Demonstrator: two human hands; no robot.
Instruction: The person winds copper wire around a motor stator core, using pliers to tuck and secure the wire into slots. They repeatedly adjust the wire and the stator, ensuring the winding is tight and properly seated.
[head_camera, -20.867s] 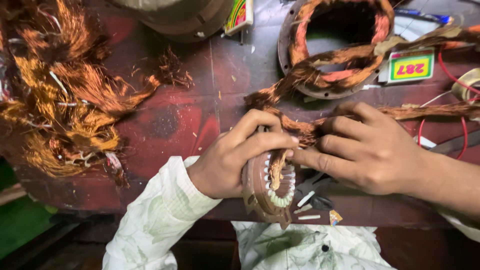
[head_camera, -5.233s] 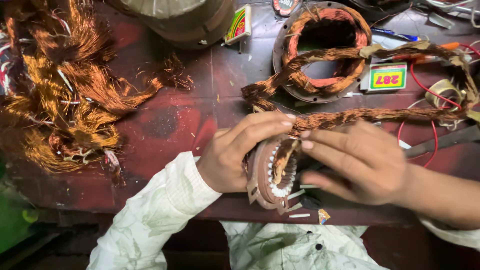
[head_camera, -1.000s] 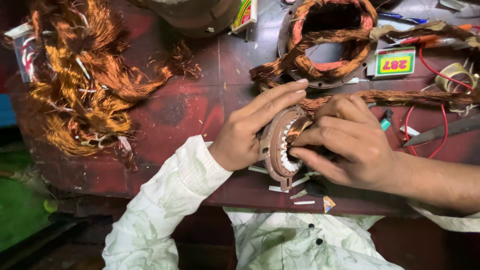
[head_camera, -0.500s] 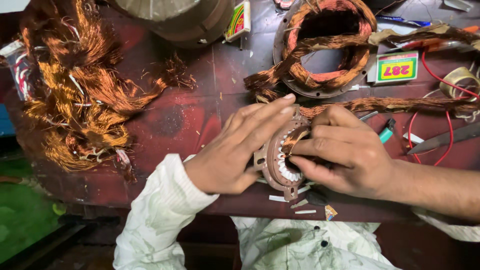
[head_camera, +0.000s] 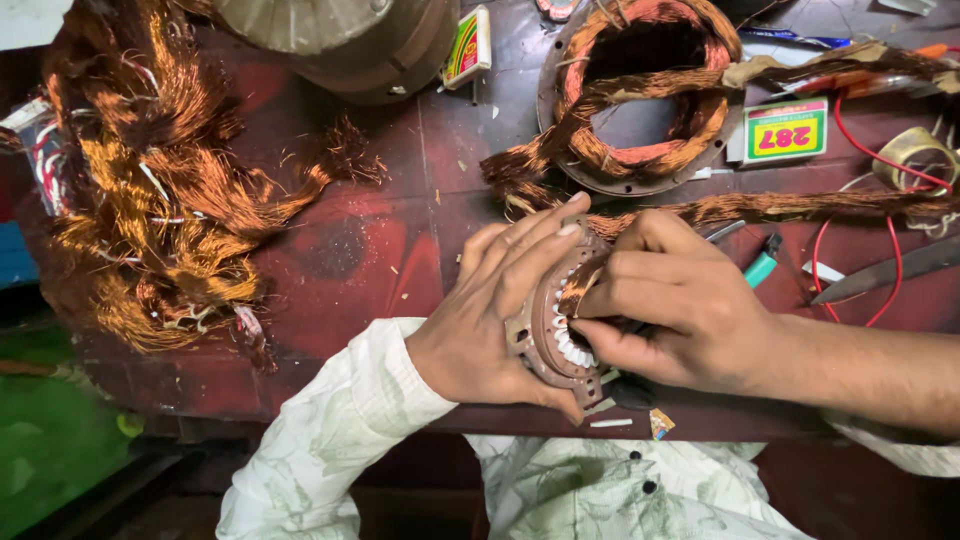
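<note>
The left hand (head_camera: 490, 320) now lies flatter against the stator ring (head_camera: 550, 340), its fingers (head_camera: 535, 235) straightened.

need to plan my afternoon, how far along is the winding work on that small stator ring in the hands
Done: a heap of stripped copper wire lies at the left of the bench. In hand: the left hand steadies the small stator ring on edge while the right hand presses a copper strand into its slots. Left: a long copper bundle lies loose behind, so more looks unseated; how many slots are filled is hidden.
</note>
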